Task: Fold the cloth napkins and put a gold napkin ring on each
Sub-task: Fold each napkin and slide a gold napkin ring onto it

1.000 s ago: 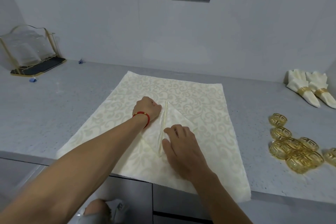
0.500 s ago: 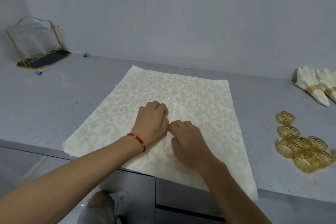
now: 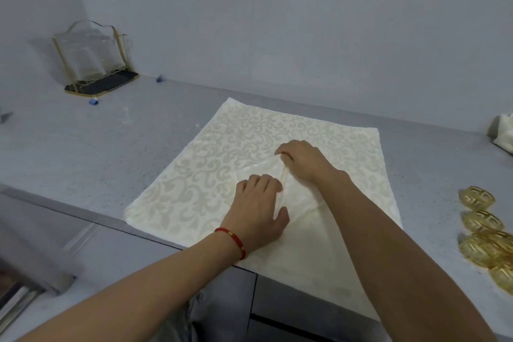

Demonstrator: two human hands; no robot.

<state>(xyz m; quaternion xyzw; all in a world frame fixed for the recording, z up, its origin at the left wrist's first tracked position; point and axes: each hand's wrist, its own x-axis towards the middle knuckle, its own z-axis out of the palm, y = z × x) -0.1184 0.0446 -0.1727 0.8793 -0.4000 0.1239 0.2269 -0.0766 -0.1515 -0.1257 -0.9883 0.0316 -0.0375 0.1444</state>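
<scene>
Since the frame half a second earlier, the right hand [image 3: 301,159] is moved up the raised fold to its far end, while the left hand [image 3: 259,209] is kept lower on the same fold. At the centre of the frame, a cream damask cloth napkin with a scroll pattern [image 3: 222,164] is spread flat on the grey speckled countertop [image 3: 83,141], its near edge hanging over the counter's front. The ridge of cloth is pinched by the curled fingers of the right hand at its top. Lower down, the ridge is gripped between the left thumb and bent fingers. A red cord bracelet [image 3: 231,240] is worn on the left wrist. Gold openwork napkin rings [image 3: 483,226] are clustered at the right edge of the frame, well apart from the napkin.
</scene>
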